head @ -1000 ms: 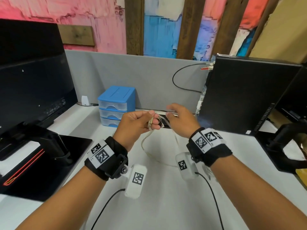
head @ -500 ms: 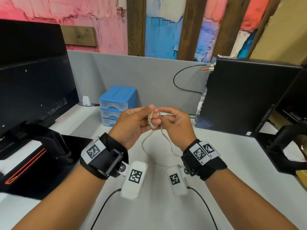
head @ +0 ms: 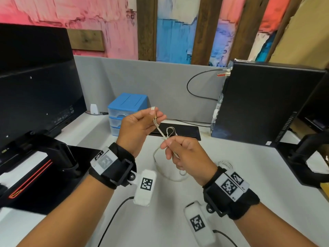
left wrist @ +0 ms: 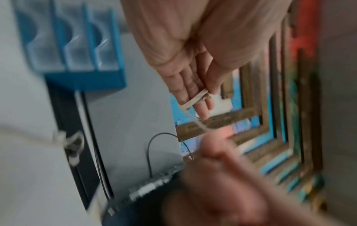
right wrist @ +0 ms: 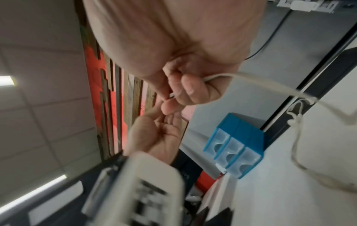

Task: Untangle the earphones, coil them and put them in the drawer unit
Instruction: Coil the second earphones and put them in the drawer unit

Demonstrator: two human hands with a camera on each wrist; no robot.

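The beige earphone cable (head: 161,131) runs taut between my hands above the desk. My left hand (head: 156,116) pinches the metal jack plug (head: 155,120) between thumb and fingers; the left wrist view shows the same plug (left wrist: 195,99). Lower and nearer, my right hand (head: 164,146) pinches the cable, as the right wrist view confirms with the cable (right wrist: 251,81) leaving its fist. A small tangled loop (head: 170,131) stands just past the right fingers. The remaining cable (head: 158,166) hangs to the desk. The blue drawer unit (head: 128,107) stands behind my left hand, drawers shut.
A black monitor (head: 35,86) fills the left, a black computer tower (head: 263,104) the right. A flat black pad (head: 185,131) lies by the grey partition (head: 151,81). A white cord bundle (head: 225,164) rests beside my right wrist. A monitor arm base (head: 302,157) sits far right.
My hands have drawn apart: the left rose with the plug, the right slid down the cable toward me, stretching a length taut between them.
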